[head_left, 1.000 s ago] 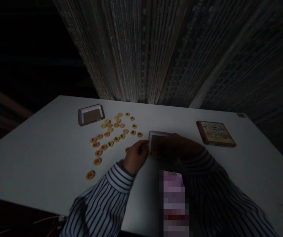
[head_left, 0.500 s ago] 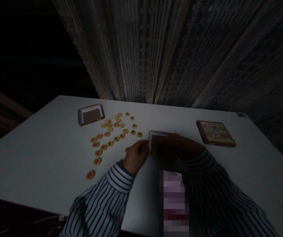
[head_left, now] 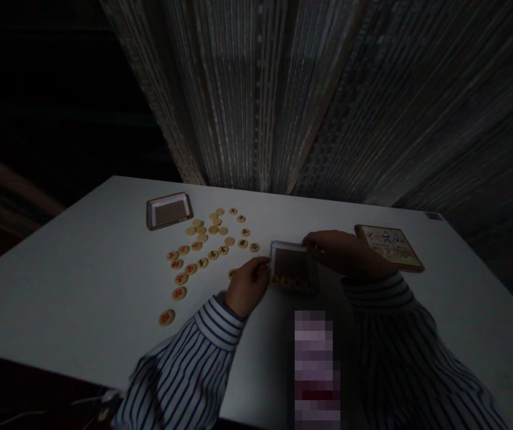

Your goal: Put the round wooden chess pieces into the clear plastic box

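A shallow box tray (head_left: 291,263) lies in front of me, with a row of xiangqi pieces (head_left: 289,281) along its near side. My left hand (head_left: 248,285) pinches the tray's left edge between thumb and fingers. Over the tray's far right corner is my right hand (head_left: 350,254), its fingers reaching out to the left and no piece visible in it; whether it touches the rim I cannot tell. Left of the tray, round wooden xiangqi pieces (head_left: 213,255) lie scattered, some with red characters, some with black, others showing a plain face. One black piece (head_left: 232,274) is partly hidden by my left hand.
An open box half (head_left: 149,215) lies at the far left of the white table (head_left: 104,286). A printed box lid (head_left: 390,245) lies to the right, partly behind my right hand. Striped curtains (head_left: 247,95) hang behind the table. Cables (head_left: 90,399) show below the front left edge.
My right hand has moved out of the tray, up and to the right, uncovering the row of pieces. My left hand stays at the tray's left edge. The view has shifted slightly.
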{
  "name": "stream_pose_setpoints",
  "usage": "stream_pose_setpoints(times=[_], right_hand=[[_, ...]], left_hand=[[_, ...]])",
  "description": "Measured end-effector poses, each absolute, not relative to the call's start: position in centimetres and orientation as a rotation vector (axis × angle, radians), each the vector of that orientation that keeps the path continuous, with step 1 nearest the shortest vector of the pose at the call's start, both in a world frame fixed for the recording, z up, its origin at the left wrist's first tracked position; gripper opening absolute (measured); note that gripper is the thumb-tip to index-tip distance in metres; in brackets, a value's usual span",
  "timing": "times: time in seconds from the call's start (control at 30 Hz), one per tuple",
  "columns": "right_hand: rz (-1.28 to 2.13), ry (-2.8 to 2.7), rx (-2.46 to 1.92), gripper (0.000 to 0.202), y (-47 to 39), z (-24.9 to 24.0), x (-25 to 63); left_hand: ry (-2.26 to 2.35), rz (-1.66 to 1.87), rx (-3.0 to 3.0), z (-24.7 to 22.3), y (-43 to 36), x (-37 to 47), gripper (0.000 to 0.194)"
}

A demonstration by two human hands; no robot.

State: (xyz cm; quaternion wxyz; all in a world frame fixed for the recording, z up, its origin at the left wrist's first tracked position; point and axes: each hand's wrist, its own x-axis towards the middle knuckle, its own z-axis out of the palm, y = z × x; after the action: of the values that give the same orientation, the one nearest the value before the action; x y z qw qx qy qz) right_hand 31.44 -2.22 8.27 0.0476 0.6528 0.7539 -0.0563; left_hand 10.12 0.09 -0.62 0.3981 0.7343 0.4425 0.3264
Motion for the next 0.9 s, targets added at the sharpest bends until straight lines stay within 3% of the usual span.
stream_pose_setpoints(times=[0.2,0.47,0.9], right_hand=[[-0.082,2.126,2.078,0.032,-2.1,7.6,32.0],[-0.263,2.054,2.006,0.030,-1.6,7.0,32.2],[-0.284,2.073,2.030,0.030,-2.0,7.3,31.8]], left_hand=[[1.138,0.811,1.886,-0.1,0.0,10.1,0.027],[1.133,0.794,1.860,-0.1,0.0,10.2,0.029],[1.137,0.810,1.896,-0.1,0.0,10.2,0.028]])
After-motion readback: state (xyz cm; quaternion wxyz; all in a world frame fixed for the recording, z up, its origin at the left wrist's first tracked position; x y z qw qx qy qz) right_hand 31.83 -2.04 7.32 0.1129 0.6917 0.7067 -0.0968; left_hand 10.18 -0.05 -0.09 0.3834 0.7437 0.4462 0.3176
